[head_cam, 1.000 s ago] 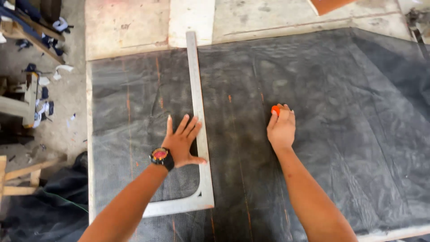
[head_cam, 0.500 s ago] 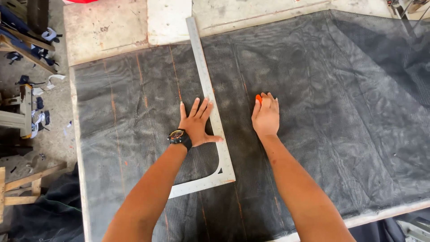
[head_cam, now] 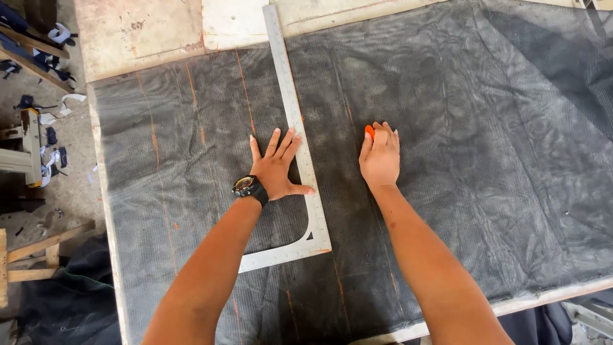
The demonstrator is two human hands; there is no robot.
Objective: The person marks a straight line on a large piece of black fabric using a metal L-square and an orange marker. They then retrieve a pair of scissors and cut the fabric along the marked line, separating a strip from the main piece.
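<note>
**Square pinned, marker hand resting to its right**

Both hands sit lower and closer to the wearer than a second ago, and the right hand now lies farther from the square's blade. The left hand [head_cam: 276, 171], wearing a dark wristwatch [head_cam: 246, 187], lies flat with fingers spread, pressing the long arm of the L-shaped grey metal carpenter's square [head_cam: 295, 115] onto the black woven mesh sheet [head_cam: 447, 160]. The right hand [head_cam: 380, 158] rests palm-down on the mesh, well right of the blade, fingers together over a small orange marker [head_cam: 369, 131]; only its tip shows.

This looks like lining up before marking. Next, the marker tip would need to reach the blade edge while the left hand holds the square steady.

Open mesh stretches right and ahead; the pale wooden board [head_cam: 147, 32] shows beyond the far edge, and the near edge runs just below the forearms.
</note>
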